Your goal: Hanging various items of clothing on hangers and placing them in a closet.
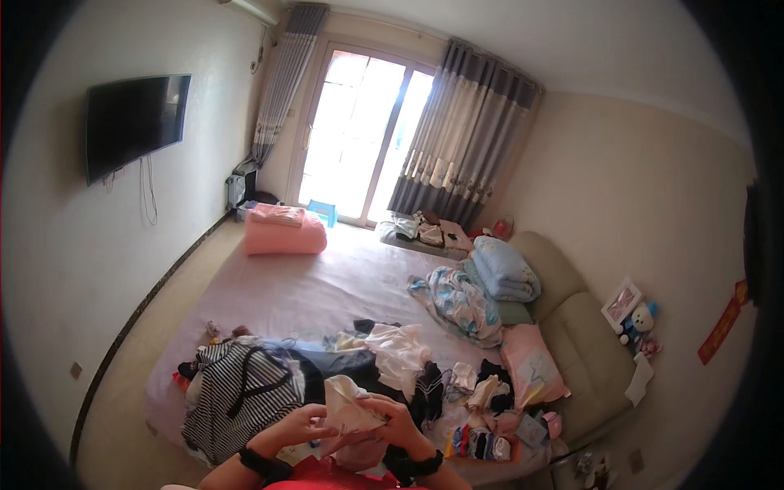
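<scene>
Between my left hand (305, 423) and my right hand (391, 418) is a small white cloth garment (350, 407), held up in front of my body. The fingers of both hands grip its edges. A pink cloth (355, 452) hangs just below it. A black-and-white striped garment (245, 392) lies on the bed to the left of my hands. Beyond them are a white garment (398, 355) and dark clothes (349, 365). Black socks with white stripes (430, 392) lie to the right, near an orange box (450, 452) of rolled small items.
The bed (288, 294) bears a rolled pink quilt (285, 236), a patterned blanket (456, 303), a folded blue quilt (505, 269) and a pink pillow (531, 364) by the padded headboard (582, 349). Folded clothes (430, 234) lie on its far side. A television (139, 127) hangs on the left wall.
</scene>
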Tool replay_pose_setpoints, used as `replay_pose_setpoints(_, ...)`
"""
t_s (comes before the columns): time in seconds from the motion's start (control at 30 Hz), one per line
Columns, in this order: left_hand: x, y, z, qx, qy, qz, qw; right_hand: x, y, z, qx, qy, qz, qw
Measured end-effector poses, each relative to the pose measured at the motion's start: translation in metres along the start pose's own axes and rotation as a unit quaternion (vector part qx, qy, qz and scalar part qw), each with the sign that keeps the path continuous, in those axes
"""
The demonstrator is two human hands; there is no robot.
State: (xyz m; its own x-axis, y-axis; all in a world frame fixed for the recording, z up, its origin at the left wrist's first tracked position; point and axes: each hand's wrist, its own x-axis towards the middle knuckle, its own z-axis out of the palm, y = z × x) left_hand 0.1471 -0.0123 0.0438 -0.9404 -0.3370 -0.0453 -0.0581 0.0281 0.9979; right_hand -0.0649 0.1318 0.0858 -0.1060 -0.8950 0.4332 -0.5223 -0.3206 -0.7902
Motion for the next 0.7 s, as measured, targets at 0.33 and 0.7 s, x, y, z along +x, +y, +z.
replay_pose_setpoints(0.33,-0.003,-0.019,0.006,-0.129,-0.013,0.036,0.991,-0.003,-0.004,0.004,-0.012,0.034,-0.007,0.999)
replay_pose_setpoints(0.7,0.015,0.014,-0.001,-0.188,0.062,0.054,0.979,-0.003,-0.019,-0.001,0.059,0.009,0.018,0.998)
